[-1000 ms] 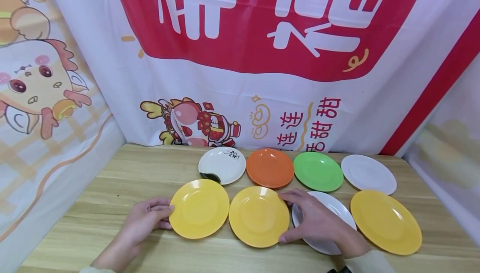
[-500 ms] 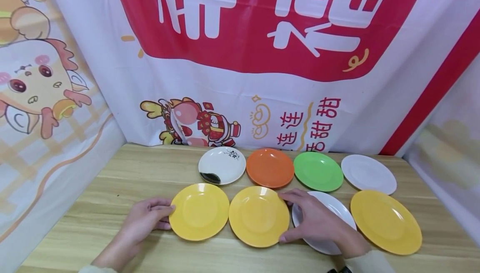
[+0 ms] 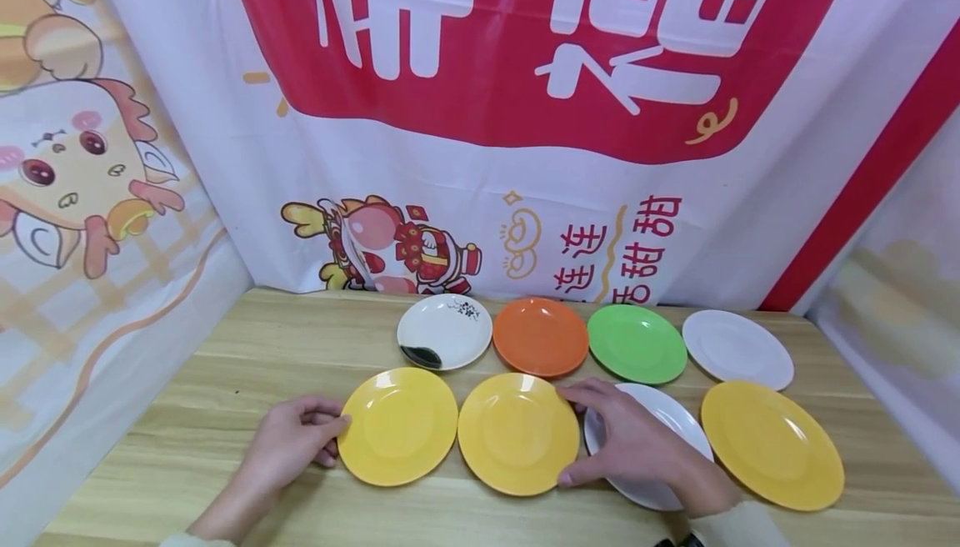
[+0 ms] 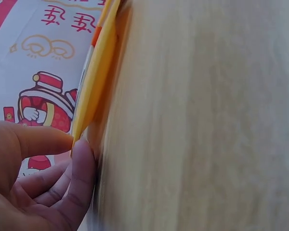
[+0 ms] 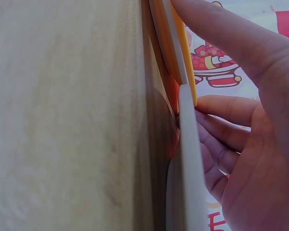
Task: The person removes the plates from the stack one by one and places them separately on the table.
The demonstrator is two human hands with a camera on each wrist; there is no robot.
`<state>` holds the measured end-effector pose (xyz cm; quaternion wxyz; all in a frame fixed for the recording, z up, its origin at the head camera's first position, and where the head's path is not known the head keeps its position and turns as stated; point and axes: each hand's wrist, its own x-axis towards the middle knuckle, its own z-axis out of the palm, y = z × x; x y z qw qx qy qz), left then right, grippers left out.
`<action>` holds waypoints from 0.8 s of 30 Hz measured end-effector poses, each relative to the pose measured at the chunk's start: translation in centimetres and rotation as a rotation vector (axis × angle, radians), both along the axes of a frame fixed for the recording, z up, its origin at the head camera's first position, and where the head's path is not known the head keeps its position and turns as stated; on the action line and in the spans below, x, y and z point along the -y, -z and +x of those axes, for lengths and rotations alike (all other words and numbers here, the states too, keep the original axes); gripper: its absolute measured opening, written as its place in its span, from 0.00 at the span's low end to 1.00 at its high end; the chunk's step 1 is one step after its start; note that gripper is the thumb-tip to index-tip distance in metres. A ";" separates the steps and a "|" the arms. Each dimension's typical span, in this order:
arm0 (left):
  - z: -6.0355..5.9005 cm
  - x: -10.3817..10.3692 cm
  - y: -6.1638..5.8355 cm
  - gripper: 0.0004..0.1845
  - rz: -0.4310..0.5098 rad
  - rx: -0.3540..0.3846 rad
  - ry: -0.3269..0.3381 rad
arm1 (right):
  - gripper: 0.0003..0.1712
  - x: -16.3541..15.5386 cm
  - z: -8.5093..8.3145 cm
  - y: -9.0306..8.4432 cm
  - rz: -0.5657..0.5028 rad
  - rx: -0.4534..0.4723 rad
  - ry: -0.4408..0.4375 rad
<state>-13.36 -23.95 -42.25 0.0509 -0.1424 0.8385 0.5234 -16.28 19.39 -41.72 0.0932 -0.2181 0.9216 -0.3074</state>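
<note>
Two yellow plates lie side by side near the front of the wooden table point(image 3: 225, 380). My left hand point(image 3: 335, 439) pinches the left rim of the left yellow plate point(image 3: 397, 424); in the left wrist view thumb and forefinger of that left hand point(image 4: 79, 142) close on the left yellow plate's edge point(image 4: 94, 82). My right hand point(image 3: 572, 437) spans the right rim of the middle yellow plate point(image 3: 517, 433), forefinger at the far side, thumb at the near side. Its palm lies over a white plate point(image 3: 678, 424). In the right wrist view the right hand point(image 5: 190, 55) holds the middle yellow plate point(image 5: 180, 48) next to the white plate point(image 5: 188, 168).
Behind stand a white plate with a black pattern point(image 3: 444, 331), an orange plate point(image 3: 540, 336), a green plate point(image 3: 636, 343) and a plain white plate point(image 3: 737, 348). A third yellow plate point(image 3: 771, 444) lies front right. A printed cloth backdrop point(image 3: 480, 155) walls the table's back and sides.
The left yellow plate has slid a little toward me, and the left hand's fingers have tucked in closer at its rim. The right hand has not moved.
</note>
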 end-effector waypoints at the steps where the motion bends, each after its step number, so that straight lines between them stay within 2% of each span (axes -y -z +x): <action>1: 0.0 0.0 0.0 0.16 -0.016 -0.003 0.005 | 0.62 0.0 0.0 0.0 0.000 -0.006 -0.004; 5: -0.1 0.0 0.0 0.15 -0.071 -0.002 0.024 | 0.62 -0.1 0.0 -0.1 0.000 -0.015 -0.013; 15: -0.5 0.5 -0.1 0.14 -0.109 0.005 0.047 | 0.62 -0.1 -0.1 0.1 -0.005 -0.001 -0.006; 19: -0.6 0.8 0.0 0.15 -0.077 0.014 0.045 | 0.61 -0.2 -0.1 0.1 -0.003 -0.021 -0.009; 24: -0.9 1.6 -0.2 0.19 0.023 0.009 0.035 | 0.61 -0.2 -0.1 0.0 -0.008 -0.017 -0.012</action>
